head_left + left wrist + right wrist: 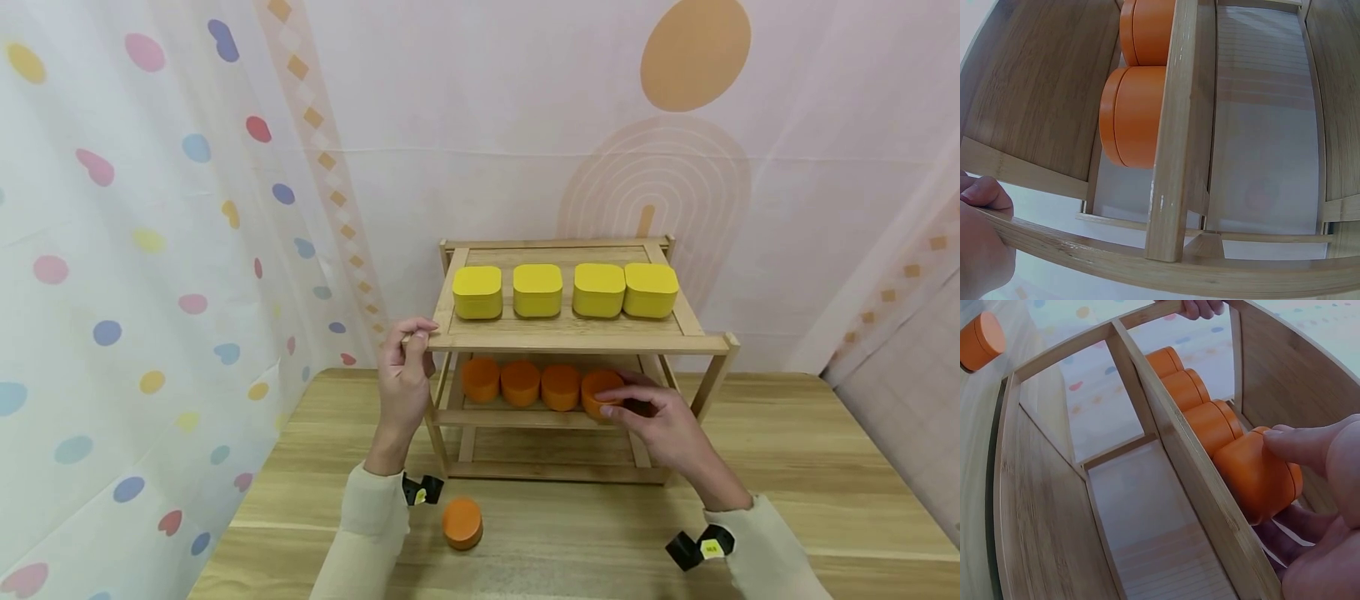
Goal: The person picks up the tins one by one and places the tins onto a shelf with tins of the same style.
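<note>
My right hand [667,425] holds an orange lidded tin [600,392] between thumb and fingers, at the right end of the middle shelf. In the right wrist view this tin [1254,475] is slightly tilted, close beside its neighbour. Several matching orange tins [521,383] stand in a row to its left, behind the shelf's front rail. My left hand [405,375] grips the front left corner of the wooden rack [570,342]. From the left wrist, its thumb and fingers [986,194] show at the rack's side bar.
Several yellow rounded-square boxes [477,293] line the top shelf. One more orange tin [462,523] stands on the wooden table [285,508], in front of the rack near my left wrist. The bottom shelf [555,447] lies under the tins. A patterned curtain [465,108] hangs behind.
</note>
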The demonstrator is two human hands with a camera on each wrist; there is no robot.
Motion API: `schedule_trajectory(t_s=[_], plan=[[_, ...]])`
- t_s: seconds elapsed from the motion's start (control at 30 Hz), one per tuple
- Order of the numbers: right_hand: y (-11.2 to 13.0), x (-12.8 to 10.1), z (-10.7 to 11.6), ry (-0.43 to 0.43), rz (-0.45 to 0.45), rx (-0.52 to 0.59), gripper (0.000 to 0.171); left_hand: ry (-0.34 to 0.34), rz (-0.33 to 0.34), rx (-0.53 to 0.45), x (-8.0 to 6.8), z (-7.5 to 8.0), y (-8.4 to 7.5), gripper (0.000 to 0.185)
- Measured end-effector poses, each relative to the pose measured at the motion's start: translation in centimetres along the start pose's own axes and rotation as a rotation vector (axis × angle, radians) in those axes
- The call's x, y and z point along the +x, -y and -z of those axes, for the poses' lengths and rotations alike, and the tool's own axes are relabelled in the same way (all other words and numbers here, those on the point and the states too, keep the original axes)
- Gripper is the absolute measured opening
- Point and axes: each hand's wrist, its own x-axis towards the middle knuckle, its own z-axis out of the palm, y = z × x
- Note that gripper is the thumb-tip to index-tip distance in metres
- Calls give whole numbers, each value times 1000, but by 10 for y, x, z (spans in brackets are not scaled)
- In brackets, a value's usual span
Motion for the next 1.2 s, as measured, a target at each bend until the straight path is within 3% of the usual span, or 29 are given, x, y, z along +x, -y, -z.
schedule_trajectory(t_s=[0.63,1.2], plan=[[1,4,-1,-9,-58,24,19,-3,-8,0,-1,1,3,25],[1,7,-4,-39,-48,-57,17,-10,0,-2,-1,0,1,24]])
